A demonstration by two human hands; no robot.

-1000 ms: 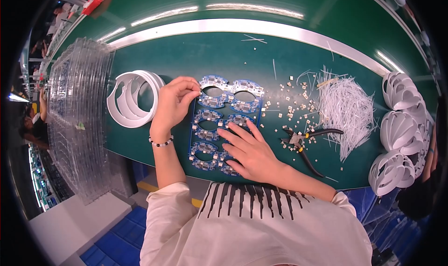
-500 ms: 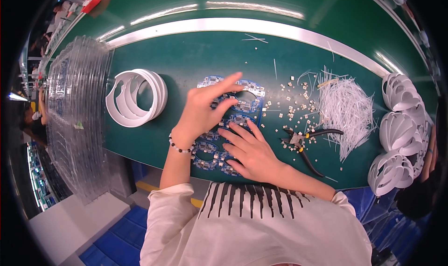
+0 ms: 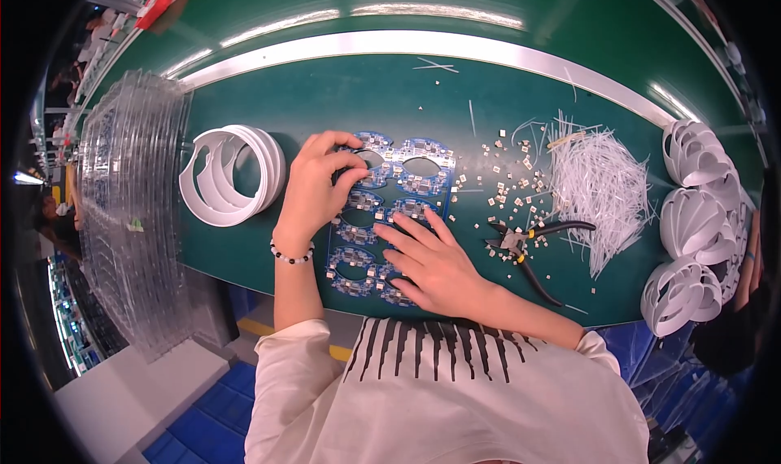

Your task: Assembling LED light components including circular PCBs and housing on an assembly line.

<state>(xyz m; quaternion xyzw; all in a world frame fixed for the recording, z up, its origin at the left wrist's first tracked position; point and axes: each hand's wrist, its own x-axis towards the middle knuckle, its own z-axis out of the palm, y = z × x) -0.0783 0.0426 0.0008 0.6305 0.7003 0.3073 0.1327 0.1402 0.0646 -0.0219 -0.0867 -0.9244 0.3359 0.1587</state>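
Note:
A panel of blue circuit boards (image 3: 423, 146) with oval cut-outs lies on the green bench in front of me. My left hand (image 3: 313, 189), wearing a bead bracelet (image 3: 291, 256), reaches over the panel's far left part. Its fingers are bent and the thumb stands apart from the upper finger; nothing shows between them. The fingertips are beside the upper left cut-out, partly hiding that board. My right hand (image 3: 431, 269) rests with spread fingers on the panel's right side, covering some boards.
White plastic rings (image 3: 232, 175) stand left, beside stacked clear trays (image 3: 130, 203). Right of the panel are scattered small connectors (image 3: 508, 189), black-handled cutters (image 3: 521, 240) and a heap of thin white strips (image 3: 602, 191). More white ring parts (image 3: 691, 220) line the right edge.
My left hand has moved left, from above the panel's upper middle to its upper left boards, and its outstretched finger has bent. My right hand has stayed on the panel.

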